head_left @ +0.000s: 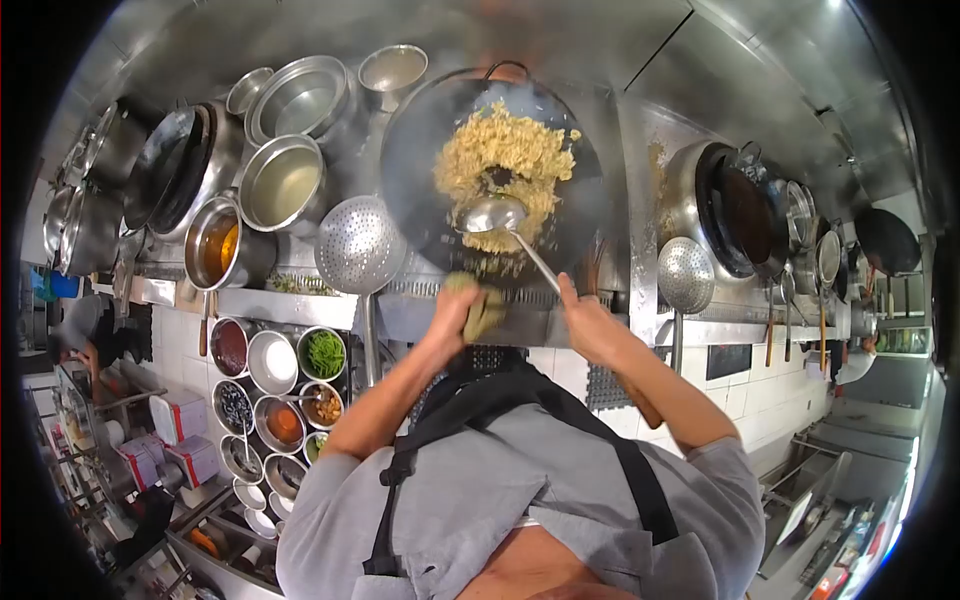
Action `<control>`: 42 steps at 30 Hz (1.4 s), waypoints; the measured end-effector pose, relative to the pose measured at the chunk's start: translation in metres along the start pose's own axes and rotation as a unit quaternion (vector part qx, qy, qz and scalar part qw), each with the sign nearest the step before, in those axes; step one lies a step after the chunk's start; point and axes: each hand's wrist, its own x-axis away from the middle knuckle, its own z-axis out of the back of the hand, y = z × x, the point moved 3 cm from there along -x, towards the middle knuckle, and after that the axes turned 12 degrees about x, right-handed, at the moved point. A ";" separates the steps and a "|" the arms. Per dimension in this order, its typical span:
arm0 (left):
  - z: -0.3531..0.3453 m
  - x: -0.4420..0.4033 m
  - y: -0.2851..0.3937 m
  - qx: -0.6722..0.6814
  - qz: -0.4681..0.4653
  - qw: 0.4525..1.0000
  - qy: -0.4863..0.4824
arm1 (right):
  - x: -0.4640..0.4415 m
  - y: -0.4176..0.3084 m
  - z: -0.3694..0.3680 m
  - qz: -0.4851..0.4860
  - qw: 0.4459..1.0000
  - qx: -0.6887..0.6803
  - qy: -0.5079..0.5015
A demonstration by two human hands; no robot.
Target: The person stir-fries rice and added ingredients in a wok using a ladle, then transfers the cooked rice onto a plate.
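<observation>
Wok (420, 190), 1: dark, large, seated on the range, loop handle (508, 66) at the far rim. Contents: fried rice (515, 140), golden, loose-grained, heaped toward the far side and thinner toward the centre, with stray grains on the dark wall.

Ladle (493, 213), 1: steel bowl amid the rice near the wok's middle; shaft slanting back toward the near right, wooden end below the forearm.

Hands, 2. Left hand (456, 312): clenched on a folded cloth (487, 312) at the near edge of the wok; contact with any handle beneath hidden, cannot tell. Right hand (592, 325): closed around the ladle shaft, forefinger side toward the bowl.

Surroundings, left: perforated skimmer (360, 245), just beside the wok; steel pot (280, 147) of pale liquid; smaller pot (258, 262) of amber liquid; chopped greens (325, 352) in a round tub, nearer the body. Right: second skimmer (686, 275), well apart from the wok.

Step in hand, by judgement: stir-frying, mid-course, with rice loose and not yet dished out. Next move, by judgement: calls for a firm cloth-side hold and a low sweep of the ladle beneath the heap, gentle enough against spilling over the rim.
</observation>
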 end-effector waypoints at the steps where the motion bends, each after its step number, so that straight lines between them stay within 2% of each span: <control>1: -0.013 -0.018 0.013 0.012 0.011 1.000 -0.016 | 0.010 -0.006 0.006 0.011 1.000 0.016 -0.010; 2: -0.022 -0.042 0.025 0.009 0.024 0.999 -0.036 | 0.005 -0.010 0.017 -0.009 0.998 0.003 -0.054; 3: -0.024 -0.062 0.030 0.003 0.036 0.998 -0.059 | -0.014 -0.007 0.020 -0.015 1.000 -0.009 -0.018; 6: 0.006 -0.085 0.000 -0.009 -0.025 0.994 -0.109 | -0.072 0.012 -0.014 -0.052 0.994 -0.009 0.093; 8: 0.030 -0.040 -0.023 -0.031 -0.015 0.995 -0.095 | -0.059 0.011 -0.007 -0.035 0.986 -0.047 0.153; 10: 0.033 -0.034 -0.021 -0.035 -0.015 0.995 -0.092 | -0.031 0.006 0.002 -0.021 0.978 -0.082 0.190; 12: 0.033 -0.034 -0.018 -0.030 -0.001 0.995 -0.091 | 0.010 0.004 -0.003 -0.016 0.983 -0.087 0.163; 13: 0.008 -0.034 0.002 -0.018 -0.009 0.999 -0.033 | 0.025 0.002 -0.010 -0.016 0.984 -0.091 0.151; 14: 0.003 -0.058 0.015 -0.009 -0.018 0.998 -0.058 | 0.033 0.001 -0.020 -0.031 0.987 -0.090 0.127; 15: 0.000 -0.078 0.030 -0.024 0.025 0.996 -0.087 | 0.035 0.002 -0.028 -0.044 0.990 -0.084 0.107; 19: -0.004 -0.143 0.046 -0.032 0.043 0.997 -0.048 | -0.019 0.053 -0.049 -0.140 0.984 -0.005 0.109; 22: -0.004 -0.152 0.042 -0.061 0.004 0.997 -0.055 | -0.048 0.087 -0.039 -0.019 0.937 -0.067 0.341; 25: -0.004 -0.157 0.039 -0.056 -0.017 0.998 -0.039 | -0.093 0.079 -0.020 -0.148 0.899 -0.128 0.392; 26: -0.004 -0.155 0.039 -0.058 -0.021 0.998 -0.035 | -0.109 0.062 -0.007 -0.200 0.882 -0.268 0.333; 27: -0.004 -0.157 0.038 -0.057 -0.018 0.997 -0.040 | -0.126 0.040 0.004 -0.245 0.842 -0.401 0.266; 29: -0.003 -0.158 0.039 -0.058 -0.011 0.997 -0.050 | -0.167 0.022 -0.008 -0.186 0.804 -0.531 0.193; 32: -0.007 -0.150 0.042 -0.066 -0.011 0.996 -0.051 | -0.151 -0.001 0.010 -0.074 0.843 -0.516 0.130; 35: -0.011 -0.148 0.041 -0.052 -0.018 0.997 -0.062 | -0.113 -0.024 0.018 -0.120 0.885 -0.423 0.153; 39: -0.007 -0.153 0.039 -0.044 -0.023 0.997 -0.054 | -0.175 0.015 -0.018 -0.088 0.765 -0.636 0.039; 42: -0.007 -0.156 0.040 -0.035 -0.023 0.997 -0.065 | -0.181 0.019 0.011 -0.109 0.847 -0.504 0.128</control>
